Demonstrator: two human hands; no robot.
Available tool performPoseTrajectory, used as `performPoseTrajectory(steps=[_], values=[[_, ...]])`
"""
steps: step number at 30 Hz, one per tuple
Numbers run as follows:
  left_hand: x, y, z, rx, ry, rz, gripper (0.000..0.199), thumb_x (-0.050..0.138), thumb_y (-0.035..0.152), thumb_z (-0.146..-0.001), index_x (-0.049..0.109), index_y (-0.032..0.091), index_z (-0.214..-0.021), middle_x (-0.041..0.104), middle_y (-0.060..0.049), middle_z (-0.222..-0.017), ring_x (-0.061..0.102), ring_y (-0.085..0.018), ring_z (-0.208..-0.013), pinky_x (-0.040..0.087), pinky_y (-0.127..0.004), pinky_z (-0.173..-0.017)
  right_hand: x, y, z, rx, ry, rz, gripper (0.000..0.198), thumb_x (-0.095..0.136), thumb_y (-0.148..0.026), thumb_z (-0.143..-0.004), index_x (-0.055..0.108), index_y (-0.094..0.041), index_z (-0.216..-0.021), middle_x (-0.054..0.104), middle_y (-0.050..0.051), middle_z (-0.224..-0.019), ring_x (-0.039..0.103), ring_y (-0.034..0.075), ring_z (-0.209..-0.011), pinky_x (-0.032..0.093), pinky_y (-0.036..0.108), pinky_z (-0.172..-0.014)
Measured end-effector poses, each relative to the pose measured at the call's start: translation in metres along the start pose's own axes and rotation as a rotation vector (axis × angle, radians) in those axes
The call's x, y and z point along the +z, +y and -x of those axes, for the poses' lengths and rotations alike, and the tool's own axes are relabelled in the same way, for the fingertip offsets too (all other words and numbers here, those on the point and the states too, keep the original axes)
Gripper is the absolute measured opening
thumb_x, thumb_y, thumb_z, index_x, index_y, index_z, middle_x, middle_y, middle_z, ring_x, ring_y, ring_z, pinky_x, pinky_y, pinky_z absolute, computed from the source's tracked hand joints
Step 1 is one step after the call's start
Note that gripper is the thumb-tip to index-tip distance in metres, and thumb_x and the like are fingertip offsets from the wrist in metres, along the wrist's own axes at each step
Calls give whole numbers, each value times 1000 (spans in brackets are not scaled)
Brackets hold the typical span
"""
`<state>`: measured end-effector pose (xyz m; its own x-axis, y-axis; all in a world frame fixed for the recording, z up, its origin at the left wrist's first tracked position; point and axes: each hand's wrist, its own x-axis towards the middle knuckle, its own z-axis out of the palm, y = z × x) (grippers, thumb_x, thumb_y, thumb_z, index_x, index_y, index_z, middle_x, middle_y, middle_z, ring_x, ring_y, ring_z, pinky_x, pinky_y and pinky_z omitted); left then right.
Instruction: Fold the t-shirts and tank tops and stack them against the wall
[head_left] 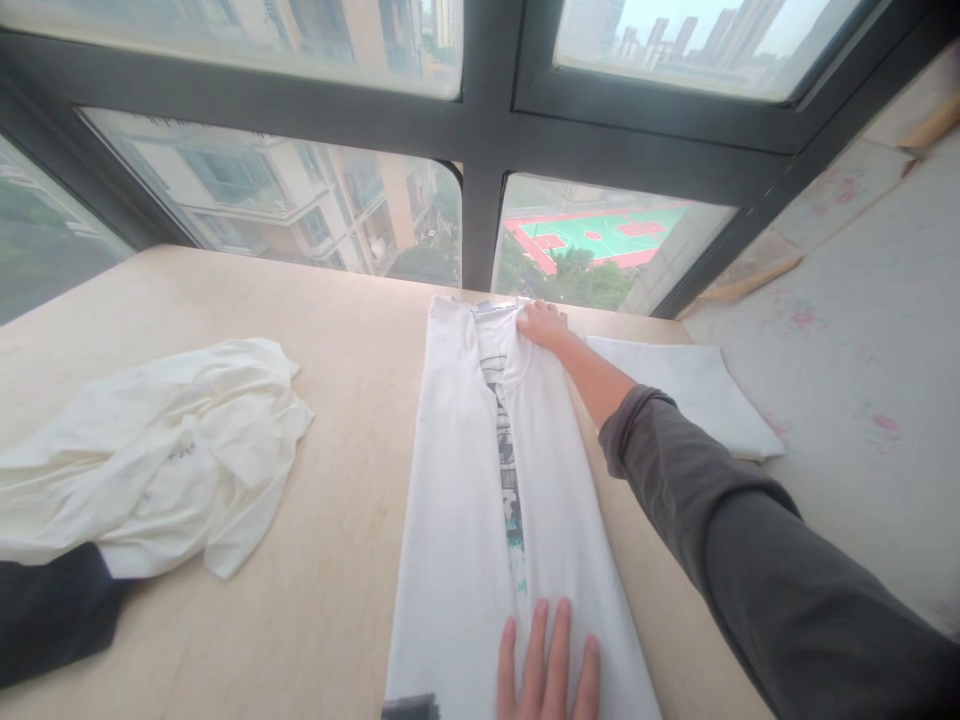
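A white T-shirt (450, 480) lies lengthwise before me, its two sides folded inward. Between the folded sides shows a strip of grey and teal print (508, 470), and the collar is at the far end. At the far right shoulder, beside the collar, my right hand (544, 325) has its fingers bent onto the fabric, gripping it. Lower down, my left hand (551, 670) rests on the shirt's near part with fingers spread and flat; its palm falls outside the view. A dark patch (411, 707) shows at the shirt's near left edge.
On the left lies a crumpled cream garment (187, 450), with a black piece of cloth (56, 610) by it. A folded white cloth (675, 385) is right of the shirt. The beige surface (337, 560) ends at a dark window frame (484, 190); a patterned wall (862, 420) stands at right.
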<state>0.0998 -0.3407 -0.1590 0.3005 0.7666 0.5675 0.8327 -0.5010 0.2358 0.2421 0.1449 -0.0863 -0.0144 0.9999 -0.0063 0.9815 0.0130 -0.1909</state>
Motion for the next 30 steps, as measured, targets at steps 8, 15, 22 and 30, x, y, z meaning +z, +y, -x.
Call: performPoseTrajectory(steps=[8, 15, 22, 30], values=[[-32, 0, -28, 135, -126, 13, 63, 57, 68, -80, 65, 22, -123, 61, -17, -135, 49, -38, -130, 14, -59, -116, -15, -29, 174, -272, 133, -162, 55, 44, -35, -96, 42, -12, -146, 34, 14, -157, 29, 26, -146, 25, 41, -121], [-91, -43, -10, 204, -212, -125, 50, 61, 32, -84, 59, 16, -132, 53, -16, -145, 43, -32, -138, 24, -49, -117, 9, -9, 392, -427, 117, -257, 50, 50, -27, -92, 50, -17, -141, 40, 15, -154, 34, 29, -144, 37, 53, -115], [-124, -54, 20, 333, -256, -153, 50, 63, 39, -86, 60, 19, -132, 52, -14, -147, 44, -31, -138, 19, -49, -121, 10, 5, 508, -528, 86, -214, 51, 54, -24, -89, 53, -19, -140, 38, 13, -156, 28, 31, -148, 37, 57, -115], [-143, -62, 41, 310, -279, -248, 69, 59, 63, -83, 57, 21, -138, 54, -13, -145, 46, -31, -135, 14, -46, -122, 8, 25, 545, -575, -43, -152, 68, 57, -45, -91, 38, -23, -152, 24, 12, -162, 22, 35, -149, 33, 60, -116]])
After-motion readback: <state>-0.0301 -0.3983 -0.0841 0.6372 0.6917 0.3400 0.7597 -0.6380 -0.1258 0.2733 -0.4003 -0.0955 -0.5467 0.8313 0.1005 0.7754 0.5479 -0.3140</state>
